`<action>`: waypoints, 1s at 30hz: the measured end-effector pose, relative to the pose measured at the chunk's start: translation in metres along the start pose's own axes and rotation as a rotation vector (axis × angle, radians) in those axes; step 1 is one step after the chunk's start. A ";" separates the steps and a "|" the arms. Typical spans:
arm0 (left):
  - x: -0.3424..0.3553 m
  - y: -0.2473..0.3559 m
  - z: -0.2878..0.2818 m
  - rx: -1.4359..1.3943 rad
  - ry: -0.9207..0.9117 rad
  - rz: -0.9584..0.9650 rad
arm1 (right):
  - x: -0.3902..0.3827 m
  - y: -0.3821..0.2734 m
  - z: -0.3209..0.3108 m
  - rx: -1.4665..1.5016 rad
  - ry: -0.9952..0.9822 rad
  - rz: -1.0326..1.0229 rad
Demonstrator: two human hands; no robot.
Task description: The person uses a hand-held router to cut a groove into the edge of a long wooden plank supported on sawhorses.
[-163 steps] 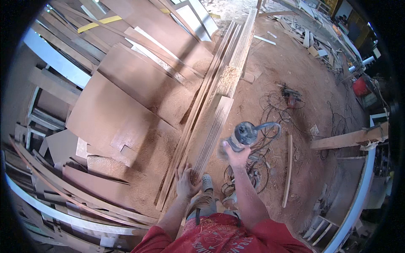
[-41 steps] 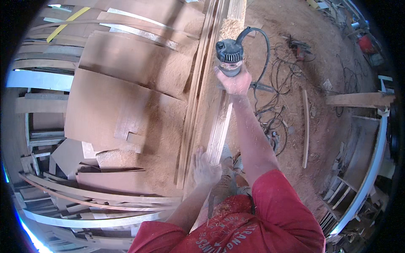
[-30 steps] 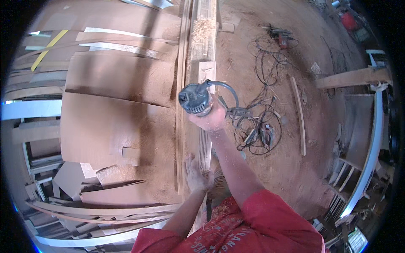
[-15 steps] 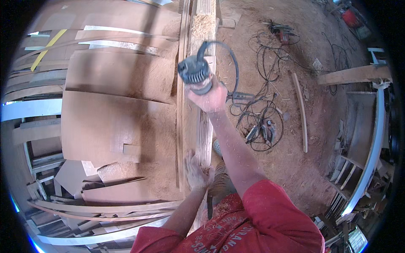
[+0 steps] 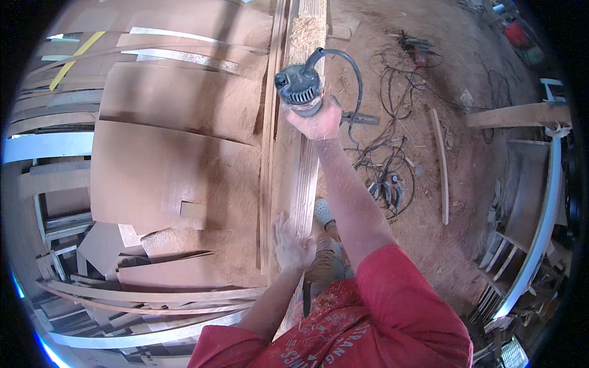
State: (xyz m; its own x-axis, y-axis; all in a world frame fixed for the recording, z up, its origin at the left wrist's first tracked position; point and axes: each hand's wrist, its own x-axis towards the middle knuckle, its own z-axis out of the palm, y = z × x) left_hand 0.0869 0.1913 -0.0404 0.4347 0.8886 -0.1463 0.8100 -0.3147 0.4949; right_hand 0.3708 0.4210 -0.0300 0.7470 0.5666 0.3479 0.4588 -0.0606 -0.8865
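Note:
My right hand (image 5: 320,121) is wrapped round a compact trim router (image 5: 300,86) with a dark vented motor top. The router's lower end and its bit are hidden by my hand and its own body. It sits over a long stack of narrow, grooved wooden strips (image 5: 305,190) running away from me. A black cord (image 5: 351,64) loops from its top to the right. Nearer my body, my left hand (image 5: 293,245) lies flat on the wood with its fingers stretched out. Pale wood shavings (image 5: 308,34) are heaped on the strips beyond the router.
Dusty wooden panels (image 5: 147,172) spread over the left side, with stacked planks (image 5: 55,147) at their edge. Tangled cables (image 5: 392,147) and another power tool (image 5: 389,190) lie on the sawdust-covered floor at right. A loose batten (image 5: 440,165) lies farther right, near a wooden beam (image 5: 509,116).
My right hand and the router have moved slightly farther away along the strips. My left hand stays flat on the wood. The whole view has shifted a little.

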 end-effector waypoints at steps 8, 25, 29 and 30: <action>0.000 -0.007 0.006 -0.003 0.058 0.051 | -0.002 -0.034 -0.006 -0.093 -0.164 0.280; -0.001 -0.012 0.009 -0.010 0.080 0.098 | -0.007 -0.008 0.000 0.001 -0.121 0.125; 0.006 0.000 0.004 -0.017 0.121 0.081 | 0.015 -0.029 -0.008 -0.063 -0.220 0.340; 0.006 0.000 0.004 -0.006 0.128 0.083 | 0.012 -0.034 -0.008 -0.109 -0.214 0.375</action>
State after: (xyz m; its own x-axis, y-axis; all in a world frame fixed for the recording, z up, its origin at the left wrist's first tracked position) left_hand 0.0906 0.1949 -0.0452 0.4458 0.8951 0.0055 0.7706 -0.3870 0.5063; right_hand 0.3678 0.4229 0.0072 0.7604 0.6453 -0.0730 0.2316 -0.3746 -0.8978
